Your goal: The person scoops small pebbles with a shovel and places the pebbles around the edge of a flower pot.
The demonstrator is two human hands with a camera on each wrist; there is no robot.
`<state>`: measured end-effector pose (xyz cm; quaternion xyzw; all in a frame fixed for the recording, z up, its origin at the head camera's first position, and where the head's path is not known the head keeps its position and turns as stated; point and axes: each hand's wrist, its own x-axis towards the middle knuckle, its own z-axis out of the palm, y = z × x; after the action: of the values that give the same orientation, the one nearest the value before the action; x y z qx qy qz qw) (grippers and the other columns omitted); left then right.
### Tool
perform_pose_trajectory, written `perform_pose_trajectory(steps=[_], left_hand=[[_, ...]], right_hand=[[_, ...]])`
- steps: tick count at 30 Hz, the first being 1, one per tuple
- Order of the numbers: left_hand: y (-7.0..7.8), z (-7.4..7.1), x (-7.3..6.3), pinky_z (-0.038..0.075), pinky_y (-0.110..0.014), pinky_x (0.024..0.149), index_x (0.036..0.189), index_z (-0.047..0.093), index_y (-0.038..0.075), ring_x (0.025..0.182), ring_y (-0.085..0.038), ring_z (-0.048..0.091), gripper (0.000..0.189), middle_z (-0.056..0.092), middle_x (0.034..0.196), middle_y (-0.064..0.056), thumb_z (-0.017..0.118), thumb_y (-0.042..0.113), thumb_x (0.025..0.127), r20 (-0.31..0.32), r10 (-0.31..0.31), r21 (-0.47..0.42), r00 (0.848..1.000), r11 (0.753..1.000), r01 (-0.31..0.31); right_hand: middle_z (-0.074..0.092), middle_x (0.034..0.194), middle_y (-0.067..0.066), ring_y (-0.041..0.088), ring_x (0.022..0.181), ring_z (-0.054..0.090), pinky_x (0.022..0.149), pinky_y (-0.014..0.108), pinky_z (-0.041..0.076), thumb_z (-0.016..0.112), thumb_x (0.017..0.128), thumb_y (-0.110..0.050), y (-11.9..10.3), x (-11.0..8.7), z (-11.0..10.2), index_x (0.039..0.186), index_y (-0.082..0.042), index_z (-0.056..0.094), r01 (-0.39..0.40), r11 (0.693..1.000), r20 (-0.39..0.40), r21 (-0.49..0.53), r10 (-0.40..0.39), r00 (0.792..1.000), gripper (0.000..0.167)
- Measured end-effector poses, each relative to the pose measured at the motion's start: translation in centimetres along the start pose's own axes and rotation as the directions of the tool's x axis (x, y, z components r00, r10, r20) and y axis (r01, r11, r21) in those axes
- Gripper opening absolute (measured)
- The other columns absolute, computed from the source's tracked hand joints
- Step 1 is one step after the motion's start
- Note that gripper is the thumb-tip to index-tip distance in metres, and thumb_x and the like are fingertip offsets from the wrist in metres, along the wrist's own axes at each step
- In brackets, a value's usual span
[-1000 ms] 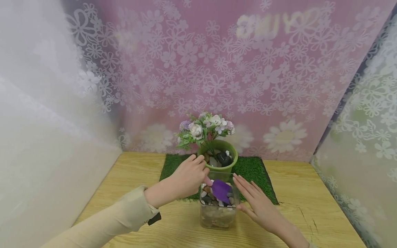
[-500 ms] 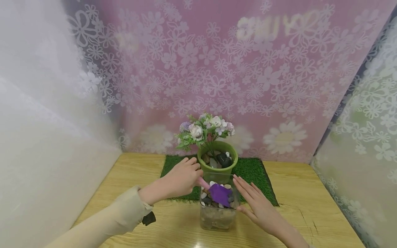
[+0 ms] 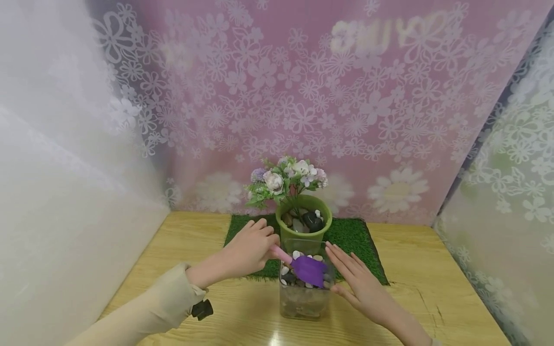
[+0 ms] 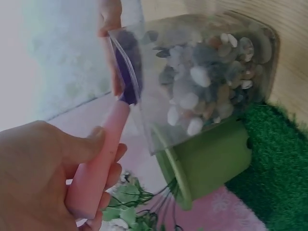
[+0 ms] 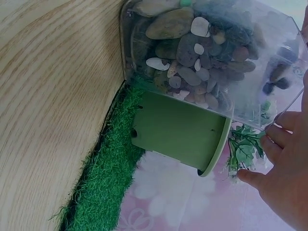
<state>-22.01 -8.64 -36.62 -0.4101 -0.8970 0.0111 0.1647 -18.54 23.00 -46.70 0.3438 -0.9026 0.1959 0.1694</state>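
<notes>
My left hand (image 3: pixel 251 245) grips the pink handle (image 4: pixel 103 161) of a small trowel with a purple blade (image 3: pixel 309 270). The blade reaches across the top of a clear plastic container (image 3: pixel 303 303), overlapping the pebbles (image 4: pixel 207 82) in the head view. In the left wrist view it shows at the container's rim, partly behind the clear wall. Opposite, my right hand (image 3: pixel 359 283) has its fingers extended and touches the container's right rim. Brown, grey, black and white stones (image 5: pixel 192 57) fill the lower part of the container.
Right behind the container stands a green flowerpot (image 3: pixel 327 226) with artificial flowers (image 3: pixel 287 178) and larger stones inside. Under the pot lies a green turf mat (image 3: pixel 357 245) on the wooden table (image 3: pixel 195 235). Patterned pink curtain (image 3: pixel 298 96) hangs at the back, with pale panels on both sides.
My left hand has drawn back leftward, and more of the pink handle shows. The purple blade has turned and sits flatter, with its tip nearer the right rim. My right hand stays put.
</notes>
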Motion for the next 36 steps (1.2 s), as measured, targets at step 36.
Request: perform_pose_trajectory(steps=[36], left_hand=[[-5.0,0.5,-3.6,0.045,-0.042,0.085,0.097,0.071,0.01,0.087,-0.021,0.053,0.016,0.069,0.092,-0.001,0.074,0.025,0.092,-0.182,-0.25,-0.265,0.951,0.944,0.198]], right_hand=[[0.026,0.166,0.009,0.009,0.154,0.013,0.119,0.017,-0.007,0.072,0.093,-0.025,-0.1,0.0,0.0,0.163,-0.016,0.022,0.003,1.0,-0.003,0.005,-0.003,1.0,0.087]])
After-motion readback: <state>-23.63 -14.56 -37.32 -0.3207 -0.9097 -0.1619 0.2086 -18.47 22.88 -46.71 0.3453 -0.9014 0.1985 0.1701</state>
